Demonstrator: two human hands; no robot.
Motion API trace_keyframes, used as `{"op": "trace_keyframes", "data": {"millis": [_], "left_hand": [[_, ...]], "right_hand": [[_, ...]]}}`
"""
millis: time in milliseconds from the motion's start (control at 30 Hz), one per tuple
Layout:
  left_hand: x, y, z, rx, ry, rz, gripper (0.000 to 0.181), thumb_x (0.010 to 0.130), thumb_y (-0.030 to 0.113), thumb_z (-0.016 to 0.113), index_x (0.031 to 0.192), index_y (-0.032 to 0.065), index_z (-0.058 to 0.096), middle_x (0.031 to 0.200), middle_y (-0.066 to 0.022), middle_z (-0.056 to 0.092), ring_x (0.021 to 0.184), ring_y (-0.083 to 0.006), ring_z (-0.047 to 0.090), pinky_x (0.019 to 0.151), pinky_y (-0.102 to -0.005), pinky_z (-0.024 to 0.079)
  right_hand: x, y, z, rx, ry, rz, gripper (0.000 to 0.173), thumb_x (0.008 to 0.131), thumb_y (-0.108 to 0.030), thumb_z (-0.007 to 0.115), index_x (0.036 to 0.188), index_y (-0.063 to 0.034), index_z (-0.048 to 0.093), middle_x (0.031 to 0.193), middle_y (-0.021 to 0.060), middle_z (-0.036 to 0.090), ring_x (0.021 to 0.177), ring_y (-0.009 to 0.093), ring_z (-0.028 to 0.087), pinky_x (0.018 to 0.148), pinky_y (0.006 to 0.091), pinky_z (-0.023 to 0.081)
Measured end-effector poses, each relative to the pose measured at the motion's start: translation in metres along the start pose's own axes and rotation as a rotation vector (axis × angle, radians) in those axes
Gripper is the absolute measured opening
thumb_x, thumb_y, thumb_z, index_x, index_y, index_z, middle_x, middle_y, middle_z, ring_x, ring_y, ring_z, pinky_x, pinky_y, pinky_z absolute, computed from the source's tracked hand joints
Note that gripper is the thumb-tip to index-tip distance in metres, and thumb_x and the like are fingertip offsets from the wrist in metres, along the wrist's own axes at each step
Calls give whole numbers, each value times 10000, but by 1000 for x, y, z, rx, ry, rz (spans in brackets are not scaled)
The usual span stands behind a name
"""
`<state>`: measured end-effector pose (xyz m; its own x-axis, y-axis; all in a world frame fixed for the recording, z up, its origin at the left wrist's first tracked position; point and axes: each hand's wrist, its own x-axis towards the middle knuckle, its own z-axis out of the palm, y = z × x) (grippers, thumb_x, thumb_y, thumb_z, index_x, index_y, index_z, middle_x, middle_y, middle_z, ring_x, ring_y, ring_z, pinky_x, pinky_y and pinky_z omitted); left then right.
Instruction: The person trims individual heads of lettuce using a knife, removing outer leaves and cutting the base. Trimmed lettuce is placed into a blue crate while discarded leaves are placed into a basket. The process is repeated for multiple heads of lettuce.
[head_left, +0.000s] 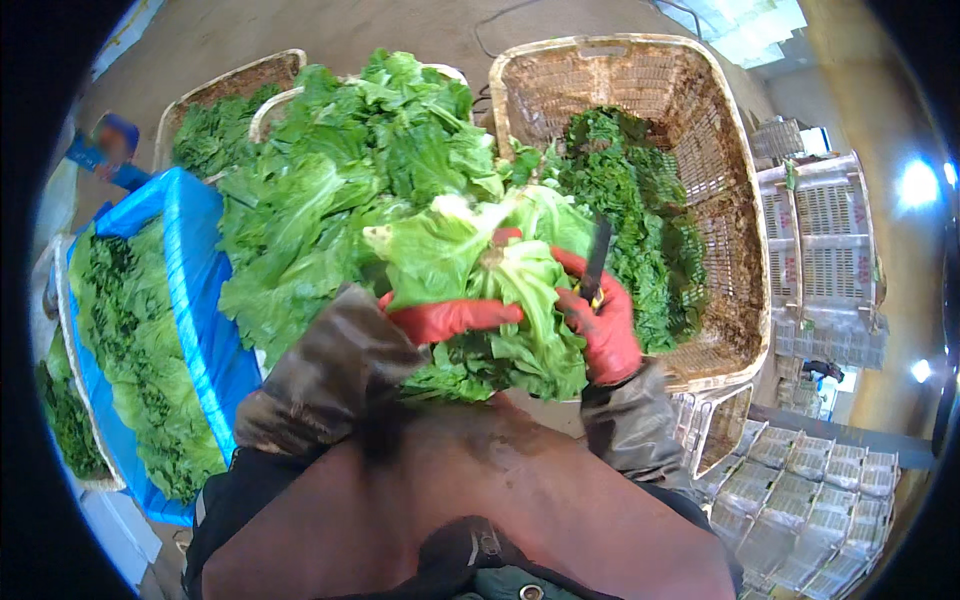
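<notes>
My left hand (457, 319), in a red rubber glove, holds a head of leafy lettuce (491, 281) in front of my body. The pale cut stem end of the lettuce faces up toward me, and leaves hide part of the hand. In my right hand (606, 330), also red-gloved, is a knife with a dark blade (598, 251) pointing up and away. The fingers of that hand touch the right side of the lettuce leaves. Beneath and beyond both hands rises a big heap of loose light-green lettuce (315, 195).
A brown-stained plastic basket (701, 120) on the right holds darker leafy greens (622, 225). At left stands a crate lined with blue plastic sheet (199, 300), filled with greens. Stacked crates (795, 480) fill the far right. Another person (112, 150) is at the far left.
</notes>
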<state>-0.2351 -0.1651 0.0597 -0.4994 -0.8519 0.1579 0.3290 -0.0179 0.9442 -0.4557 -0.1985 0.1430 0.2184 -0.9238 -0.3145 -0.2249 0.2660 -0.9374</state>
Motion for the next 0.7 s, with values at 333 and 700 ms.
{"op": "trace_keyframes", "data": {"millis": [333,700], "left_hand": [[-111,36,7,-103,202,-134,909,721,96,788,1449,28,248,1384,-124,447,1262,-229,449,1051,-381,380],[-45,-10,-49,-655,674,-297,384,913,290,556,1224,68,585,1173,-147,613,1062,-268,599,885,-469,493]], "right_hand": [[4,14,15,-455,-370,74,312,877,-121,655,1179,-45,639,1040,44,683,864,101,612,755,261,497],[31,30,81,502,-327,94,587,894,-225,617,1387,0,393,1180,65,591,1016,148,589,793,283,498]]}}
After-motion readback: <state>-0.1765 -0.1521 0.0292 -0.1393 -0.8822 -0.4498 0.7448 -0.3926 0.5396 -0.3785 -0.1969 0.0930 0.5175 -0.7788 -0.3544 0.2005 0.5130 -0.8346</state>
